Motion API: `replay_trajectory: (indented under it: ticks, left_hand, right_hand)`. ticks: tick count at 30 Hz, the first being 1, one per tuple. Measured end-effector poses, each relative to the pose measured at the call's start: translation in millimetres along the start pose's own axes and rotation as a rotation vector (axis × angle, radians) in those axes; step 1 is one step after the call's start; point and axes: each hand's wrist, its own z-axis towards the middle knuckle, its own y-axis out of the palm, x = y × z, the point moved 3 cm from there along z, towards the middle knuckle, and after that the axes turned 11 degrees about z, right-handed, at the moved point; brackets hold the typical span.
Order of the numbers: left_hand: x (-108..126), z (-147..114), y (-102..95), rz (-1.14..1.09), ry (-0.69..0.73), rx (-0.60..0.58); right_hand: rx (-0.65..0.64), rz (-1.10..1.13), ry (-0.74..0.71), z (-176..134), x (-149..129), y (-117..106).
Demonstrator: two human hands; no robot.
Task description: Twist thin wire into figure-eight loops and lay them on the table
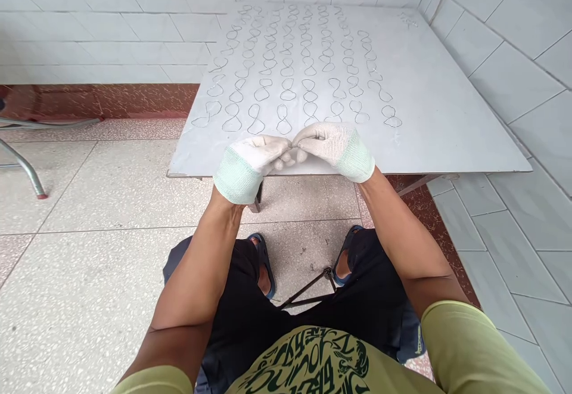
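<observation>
My left hand and my right hand, both in white knit gloves with pale green cuffs, meet fingertip to fingertip at the table's front edge. Thumb and fingers are pinched together on each. Whatever lies between the fingertips is too small or hidden to make out. Just beyond them, thin wire loops twisted into figure eights lie in several rows on the white tabletop.
At the table's far right corner sits a small cluster of thin pieces. White tiled walls border the table at the back and right. On the left, metal stool legs stand on the speckled floor.
</observation>
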Motion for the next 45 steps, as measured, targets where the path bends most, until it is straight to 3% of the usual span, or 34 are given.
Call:
replay_trajectory:
  ticks: [6, 15, 22, 29, 33, 38, 41, 45]
  left_hand:
    - [-1.3, 1.2, 7.7, -0.236, -0.013, -0.112]
    - [-0.7, -1.7, 27.6, -0.384, 0.04, -0.057]
    - [-5.7, 4.0, 16.2, -0.29, -0.005, -0.094]
    - [-8.9, 4.2, 8.0, -0.425, -0.053, -0.09]
    - [-5.8, 4.9, 5.6, -0.344, -0.003, -0.084]
    - [-2.7, 1.6, -1.9, -0.088, 0.024, 0.098]
    - [0.0, -0.7, -3.1, -0.037, 0.012, 0.138]
    - [3.4, 0.6, -4.1, -0.103, 0.031, 0.114]
  right_hand:
    - [-0.005, 0.057, 0.037, -1.3, -2.1, -0.7]
    - [-0.065, 0.109, -0.016, 1.5, 8.1, -9.6]
    - [-0.016, 0.014, -0.011, -6.4, -6.0, -9.8]
    - [-0.086, 0.065, 0.027, -5.8, -14.0, 1.0]
    - [-0.063, 0.062, 0.035, -2.6, -6.4, 1.1]
    - [0.001, 0.092, -0.018, 1.1, 0.4, -0.6]
    - [0.039, 0.068, -0.002, 1.4, 0.3, -2.4]
    - [-0.06, 0.068, -0.018, -1.1, 0.4, -5.2]
